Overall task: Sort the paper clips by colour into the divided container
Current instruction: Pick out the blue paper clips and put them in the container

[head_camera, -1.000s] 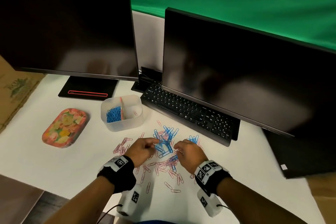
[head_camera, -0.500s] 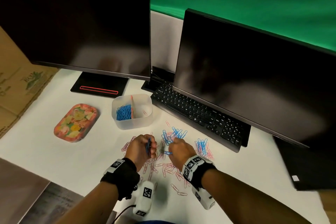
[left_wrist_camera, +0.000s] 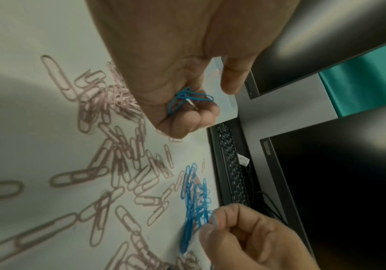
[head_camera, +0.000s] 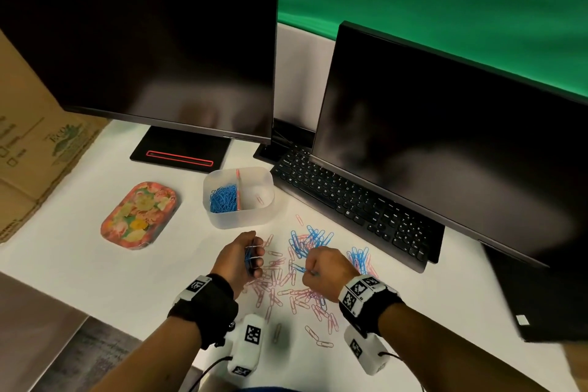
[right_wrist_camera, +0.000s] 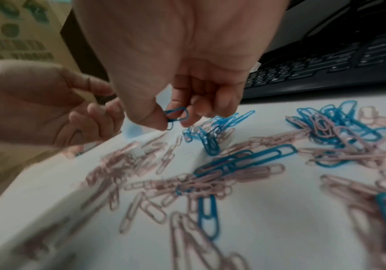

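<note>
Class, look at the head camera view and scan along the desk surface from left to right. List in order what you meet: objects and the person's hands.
Cardboard box → floral tray → divided container → left hand gripping blue paper clips → right hand pinching a blue clip → keyboard.

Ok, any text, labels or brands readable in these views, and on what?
"ECO": printed on the cardboard box; the rest of its print is blurred.
Key legends on the keyboard: too small to read.
Bezel logo on the monitor: blurred.
The wrist tags: coded squares, no words.
</note>
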Demonstrator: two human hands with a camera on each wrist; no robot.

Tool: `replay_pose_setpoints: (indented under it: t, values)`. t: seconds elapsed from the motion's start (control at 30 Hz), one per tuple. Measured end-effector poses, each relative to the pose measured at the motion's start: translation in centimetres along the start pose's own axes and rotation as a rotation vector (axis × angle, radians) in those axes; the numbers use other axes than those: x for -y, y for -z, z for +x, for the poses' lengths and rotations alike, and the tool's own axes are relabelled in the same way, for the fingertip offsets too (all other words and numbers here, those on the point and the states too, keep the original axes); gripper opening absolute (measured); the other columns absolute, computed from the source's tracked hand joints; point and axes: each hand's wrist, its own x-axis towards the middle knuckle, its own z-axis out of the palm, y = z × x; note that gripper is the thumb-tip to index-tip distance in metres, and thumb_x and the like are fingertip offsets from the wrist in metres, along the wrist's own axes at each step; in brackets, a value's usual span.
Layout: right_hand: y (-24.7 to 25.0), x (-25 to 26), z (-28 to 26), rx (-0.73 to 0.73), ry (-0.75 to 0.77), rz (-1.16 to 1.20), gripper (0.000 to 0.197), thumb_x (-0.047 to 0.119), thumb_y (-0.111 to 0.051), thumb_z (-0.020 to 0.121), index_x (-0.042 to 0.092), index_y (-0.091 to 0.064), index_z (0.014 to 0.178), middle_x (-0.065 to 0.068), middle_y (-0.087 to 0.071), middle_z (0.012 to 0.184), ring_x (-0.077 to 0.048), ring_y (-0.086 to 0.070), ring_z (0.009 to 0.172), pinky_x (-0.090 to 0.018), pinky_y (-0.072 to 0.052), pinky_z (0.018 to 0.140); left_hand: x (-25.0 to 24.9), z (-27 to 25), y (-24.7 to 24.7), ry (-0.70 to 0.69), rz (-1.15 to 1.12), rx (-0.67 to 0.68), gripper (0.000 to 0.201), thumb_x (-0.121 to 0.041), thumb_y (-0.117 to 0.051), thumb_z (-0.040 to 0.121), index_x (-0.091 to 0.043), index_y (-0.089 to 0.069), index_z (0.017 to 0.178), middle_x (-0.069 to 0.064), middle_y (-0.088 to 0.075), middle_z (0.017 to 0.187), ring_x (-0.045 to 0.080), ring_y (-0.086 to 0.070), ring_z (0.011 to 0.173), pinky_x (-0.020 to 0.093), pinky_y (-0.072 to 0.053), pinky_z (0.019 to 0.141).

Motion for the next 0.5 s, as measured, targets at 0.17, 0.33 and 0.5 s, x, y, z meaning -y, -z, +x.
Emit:
replay_pose_setpoints:
  t: [0.17,0.33,0.5]
  values:
    - [0.2,3.2,1.1,-0.081,-0.042,0.483,0.015,0.01,-0.069,0.074,0.021,-0.062,0.067,0.006,-0.061,0.064,-0.007,-0.053,0.06,-0.015,-0.046,0.061,-1.4,-0.6,0.6,-0.006,-0.055,0.007,0.024,-0.031,-0.047,0.096,-0.01,-0.056,0.088,0.007,-0.057,0.071,0.022,-0.055,0.062,0.029,-0.043,0.055]
    - [1.4,9.2,4.6,-0.077,-0.043,0.655,0.006,0.017,-0.068,0.072,0.018,-0.066,0.066,0.002,-0.066,0.064,-0.012,-0.056,0.056,-0.024,-0.045,0.052,-5.4,-0.6,1.5,-0.131,-0.128,-0.007,0.028,-0.034,-0.046,0.097,-0.009,-0.059,0.095,0.008,-0.059,0.075,0.021,-0.058,0.065,0.029,-0.05,0.055]
    - [2.8,15.0,8.5,-0.015,-0.106,0.717,0.011,0.013,-0.064,0.077,0.012,-0.063,0.066,-0.002,-0.061,0.057,-0.013,-0.049,0.045,-0.021,-0.037,0.04,-10.8,0.1,1.8,-0.193,-0.032,-0.126,0.024,-0.033,-0.049,0.095,-0.014,-0.058,0.084,0.009,-0.064,0.079,0.022,-0.064,0.069,0.034,-0.053,0.069]
